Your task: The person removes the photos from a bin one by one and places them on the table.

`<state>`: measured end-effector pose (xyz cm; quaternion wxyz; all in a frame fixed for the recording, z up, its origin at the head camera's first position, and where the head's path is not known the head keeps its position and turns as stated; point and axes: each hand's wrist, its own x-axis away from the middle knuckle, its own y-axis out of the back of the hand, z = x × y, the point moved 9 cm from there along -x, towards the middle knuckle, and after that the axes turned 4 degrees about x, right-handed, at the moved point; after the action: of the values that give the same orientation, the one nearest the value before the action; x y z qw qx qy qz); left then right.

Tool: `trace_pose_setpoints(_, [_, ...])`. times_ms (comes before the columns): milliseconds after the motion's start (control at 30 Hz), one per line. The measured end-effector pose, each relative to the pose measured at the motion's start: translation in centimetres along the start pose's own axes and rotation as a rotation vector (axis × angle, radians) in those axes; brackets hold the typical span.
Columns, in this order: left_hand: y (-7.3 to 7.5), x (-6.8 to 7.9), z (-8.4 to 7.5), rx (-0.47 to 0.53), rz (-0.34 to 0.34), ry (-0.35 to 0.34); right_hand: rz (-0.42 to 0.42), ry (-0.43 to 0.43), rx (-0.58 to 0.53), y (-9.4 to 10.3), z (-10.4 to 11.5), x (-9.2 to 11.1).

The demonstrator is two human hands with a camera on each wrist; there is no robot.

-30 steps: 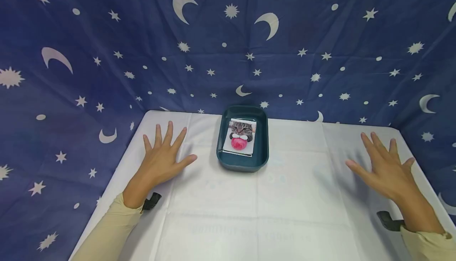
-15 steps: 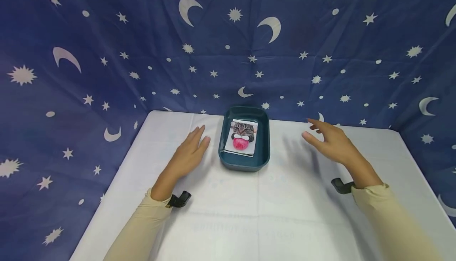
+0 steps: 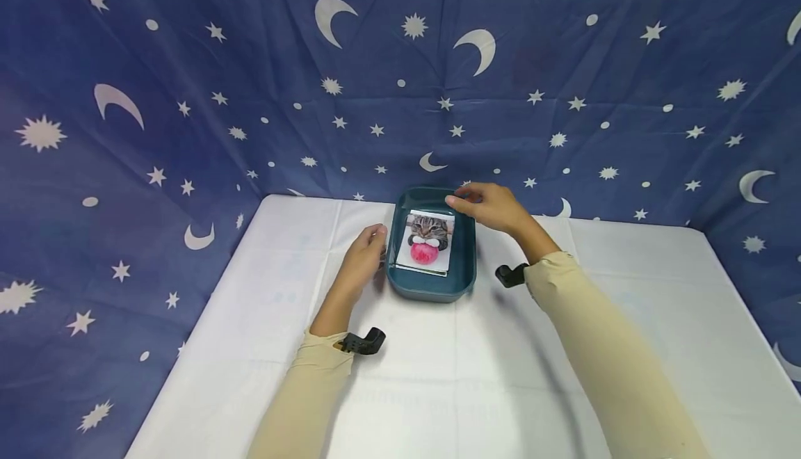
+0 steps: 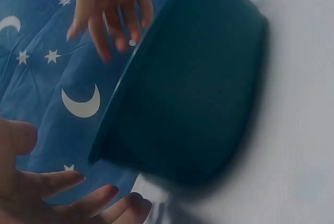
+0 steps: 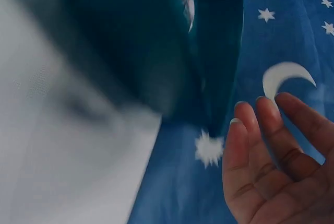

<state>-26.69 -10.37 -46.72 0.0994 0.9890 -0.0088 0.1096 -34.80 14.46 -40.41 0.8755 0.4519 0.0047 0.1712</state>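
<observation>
A dark teal plastic bin (image 3: pixel 430 295) stands at the back of the white table. Inside it lies a small stack of picture cards (image 3: pixel 425 242); the top one shows a tabby cat with a pink ball shape. My left hand (image 3: pixel 361 259) is beside the bin's left wall, its fingers spread and slightly bent in the left wrist view, apart from the wall. Over the bin's back right corner hovers my right hand (image 3: pixel 493 207). The right wrist view has its loosely bent fingers (image 5: pixel 237 145) close to the rim, holding nothing.
A white cloth (image 3: pixel 413 396) covers the table. Blue fabric (image 3: pixel 263 62) with moons and stars hangs behind it and along the sides. Each wrist carries a black camera mount, such as the left one (image 3: pixel 366 341).
Both hands have come inward from the table's two sides to the bin, the right one farther. Their spread fingers have relaxed into a slight bend. Bin and cards have stayed in place.
</observation>
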Motion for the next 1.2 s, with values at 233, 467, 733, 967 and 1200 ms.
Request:
trace_pose_setpoints(233, [-1.2,-1.2,0.9,0.056,-0.01,0.035,0.06,-0.06,-0.091,-3.1,1.9,-3.5])
trace_pose_setpoints(467, [-1.3,-1.6,1.9,0.039,0.042,0.052,0.07,-0.08,-0.052,-6.0,3.4,-5.5])
trace_pose_setpoints(733, [-2.0,-2.4,2.0,-0.026,0.041,-0.051,0.107,-0.192,0.01,-8.2,2.0,-6.5])
trace_pose_setpoints(967, [-2.6,-2.5,2.2,-0.026,0.045,-0.057,0.09,-0.18,0.067,-8.7,1.3,-6.9])
trace_pose_setpoints(1200, [-2.4,-2.5,2.5,-0.021,0.047,-0.031,0.086,-0.093,0.103,-8.7,1.9,-7.1])
